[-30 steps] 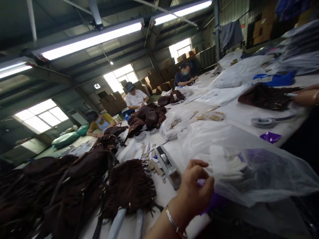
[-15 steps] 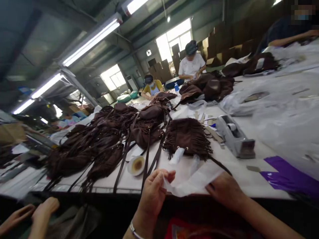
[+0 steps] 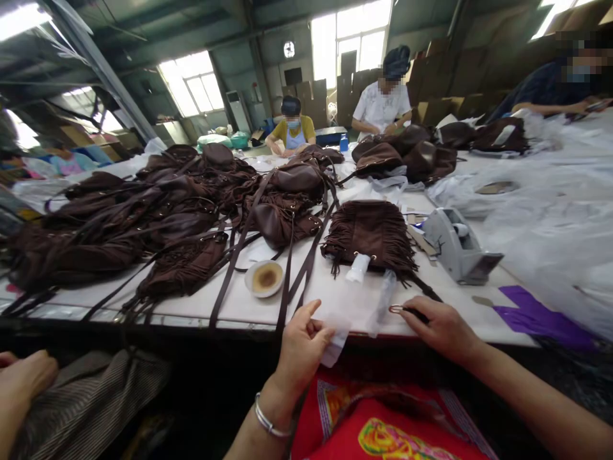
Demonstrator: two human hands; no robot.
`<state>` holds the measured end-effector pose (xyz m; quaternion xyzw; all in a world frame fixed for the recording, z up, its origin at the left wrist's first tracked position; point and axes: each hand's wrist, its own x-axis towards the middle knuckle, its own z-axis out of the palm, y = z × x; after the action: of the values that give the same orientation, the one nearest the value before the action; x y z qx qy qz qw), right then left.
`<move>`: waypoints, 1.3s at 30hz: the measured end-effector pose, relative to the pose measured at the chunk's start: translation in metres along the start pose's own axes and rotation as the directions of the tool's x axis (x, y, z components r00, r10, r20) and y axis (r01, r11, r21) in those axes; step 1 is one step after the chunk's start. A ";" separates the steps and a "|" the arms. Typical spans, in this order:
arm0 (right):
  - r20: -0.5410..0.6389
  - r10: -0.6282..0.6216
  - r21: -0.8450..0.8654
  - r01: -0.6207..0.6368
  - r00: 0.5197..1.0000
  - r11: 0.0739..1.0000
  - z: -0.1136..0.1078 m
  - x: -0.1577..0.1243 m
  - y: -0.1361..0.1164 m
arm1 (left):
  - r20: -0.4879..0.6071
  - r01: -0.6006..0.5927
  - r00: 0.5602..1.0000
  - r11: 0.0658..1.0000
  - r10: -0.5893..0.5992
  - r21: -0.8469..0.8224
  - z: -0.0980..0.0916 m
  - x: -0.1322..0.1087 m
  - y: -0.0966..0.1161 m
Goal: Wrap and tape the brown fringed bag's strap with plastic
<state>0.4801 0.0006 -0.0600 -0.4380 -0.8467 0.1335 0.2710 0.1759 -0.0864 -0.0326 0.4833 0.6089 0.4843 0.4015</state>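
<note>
"Holding anything?"
"My left fingers (image 3: pixel 306 312) pinch a sheet (image 3: pixel 336 345); my right fingers (image 3: pixel 425 304) grip a small loop (image 3: pixel 395 309)."
"What could go wrong?"
"A slack pinch could drop the sheet; beyond my fingers, the bag (image 3: pixel 366 231) could snag the loop in its fringe (image 3: pixel 405 244)."
"Materials?"
"Sheet filmy, loop metallic; bag squarish, suede-looking, flat on the surface (image 3: pixel 258 313)."

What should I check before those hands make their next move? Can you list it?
1. Left hand has the thin white sheet: ok.
2. Right hand has the small looped item: ok.
3. Fringed bag lies on the table beyond both hands: ok.
4. Shallow dish apart from the left hand: ok.
5. Dark straps kept back from the table's front edge: not ok, some reach it.
6. Gray dispenser loaded: cannot tell.
</note>
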 end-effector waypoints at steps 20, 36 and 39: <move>0.172 -0.213 0.035 0.211 0.962 0.977 -0.014 0.048 -0.075 | 0.073 -0.152 0.988 0.943 0.136 0.295 0.021 -0.001 0.002; 0.173 -0.261 -0.044 0.273 0.950 0.961 -0.008 0.048 -0.071 | 0.066 -0.148 0.989 0.951 0.135 0.270 0.029 0.006 0.008; 0.222 -0.274 -0.110 0.303 0.936 0.947 -0.006 0.049 -0.072 | 0.085 -0.183 0.982 0.949 0.166 0.256 0.030 0.006 0.010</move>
<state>0.4129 -0.0015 -0.0048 -0.3111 -0.9325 0.0755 0.1673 0.2059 -0.0739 -0.0292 0.5990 0.6098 0.4175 0.3083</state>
